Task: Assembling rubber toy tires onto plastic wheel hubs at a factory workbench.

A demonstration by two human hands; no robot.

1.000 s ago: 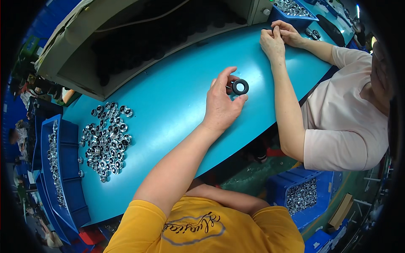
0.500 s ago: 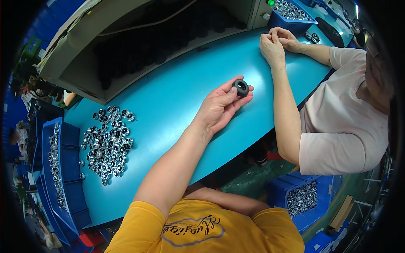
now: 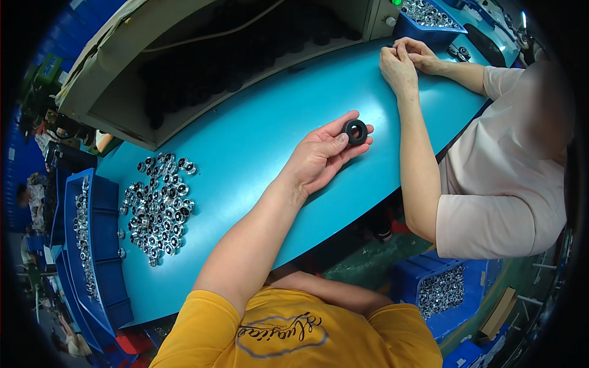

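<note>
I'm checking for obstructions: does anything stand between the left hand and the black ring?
Nothing visible does: the left hand holds the black ring directly. The co-worker's hands are apart from it, to the right and farther across the blue tabletop.

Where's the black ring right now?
In the head view, the black ring sits right of centre, between thumb and fingers of the left hand, over the blue tabletop, left of the co-worker's forearm.

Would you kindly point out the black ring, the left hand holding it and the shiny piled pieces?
Black ring point(image 3: 348, 130): head view, left rim.
Left hand point(image 3: 317, 154): head view, middle.
Shiny piled pieces point(image 3: 161, 217): head view, pile's middle.
</note>
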